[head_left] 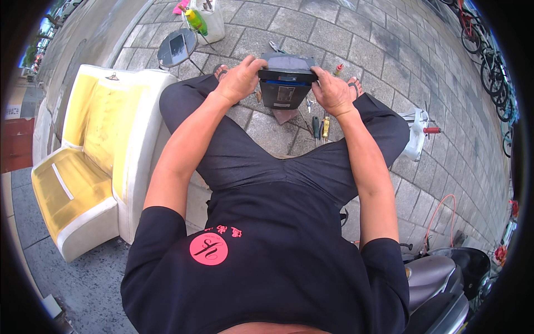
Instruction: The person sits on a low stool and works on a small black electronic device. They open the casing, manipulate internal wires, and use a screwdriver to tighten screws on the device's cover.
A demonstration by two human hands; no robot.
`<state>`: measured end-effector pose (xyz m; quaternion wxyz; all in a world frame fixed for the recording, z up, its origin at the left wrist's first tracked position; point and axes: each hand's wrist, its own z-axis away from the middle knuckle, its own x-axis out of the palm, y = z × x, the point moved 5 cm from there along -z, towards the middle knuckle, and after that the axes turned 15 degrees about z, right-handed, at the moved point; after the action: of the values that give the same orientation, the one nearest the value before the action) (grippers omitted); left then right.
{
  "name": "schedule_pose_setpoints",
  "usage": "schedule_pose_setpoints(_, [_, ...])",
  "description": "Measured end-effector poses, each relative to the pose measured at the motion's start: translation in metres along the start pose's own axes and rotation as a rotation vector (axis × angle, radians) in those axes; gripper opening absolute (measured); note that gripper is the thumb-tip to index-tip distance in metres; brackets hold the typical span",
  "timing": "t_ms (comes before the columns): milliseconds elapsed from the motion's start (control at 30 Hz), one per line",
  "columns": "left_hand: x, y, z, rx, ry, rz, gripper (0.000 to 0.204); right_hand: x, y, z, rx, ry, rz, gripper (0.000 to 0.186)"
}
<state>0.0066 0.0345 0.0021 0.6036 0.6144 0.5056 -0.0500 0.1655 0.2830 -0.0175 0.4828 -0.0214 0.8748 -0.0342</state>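
My left hand (240, 78) and my right hand (329, 88) grip the upper corners of a black box-shaped object (284, 91) between my legs, fingers curled on its sides. It has a grey top panel and a pale label on its face; a brown flat piece shows beneath it. On the paving near my right hand lie a dark-handled screwdriver (316, 128), a yellow-handled screwdriver (325, 127) and a small red-capped tube (339, 70). Pliers (274, 47) lie beyond the box.
A yellow-and-white padded seat (89, 150) is at left. A round stool (170, 47) holds a phone, beside a pale container (213, 25) with a green bottle. A white bag (414, 133) sits right, bicycles (489, 72) farther right, a scooter (431, 281) and orange hose at lower right.
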Motion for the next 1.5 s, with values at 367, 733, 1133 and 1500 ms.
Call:
schedule_pose_setpoints(367, [-0.003, -0.002, -0.003, -0.042, -0.010, 0.072, 0.039, 0.014, 0.011, 0.016, 0.293, -0.183, -0.101, 0.030])
schedule_pose_setpoints(733, [-0.004, -0.002, -0.004, -0.018, -0.015, 0.099, 0.040, 0.040, 0.026, 0.022, 0.582, -0.403, -0.677, 0.035])
schedule_pose_setpoints(1133, [-0.006, 0.002, -0.003, -0.086, -0.021, 0.091, 0.039, 0.036, 0.019, 0.024, 1.071, -0.671, -1.489, 0.050])
schedule_pose_setpoints(1500, [-0.007, 0.006, -0.004, -0.044, -0.021, 0.090, 0.039, 0.028, -0.001, 0.016, 1.265, -0.630, -1.515, 0.067])
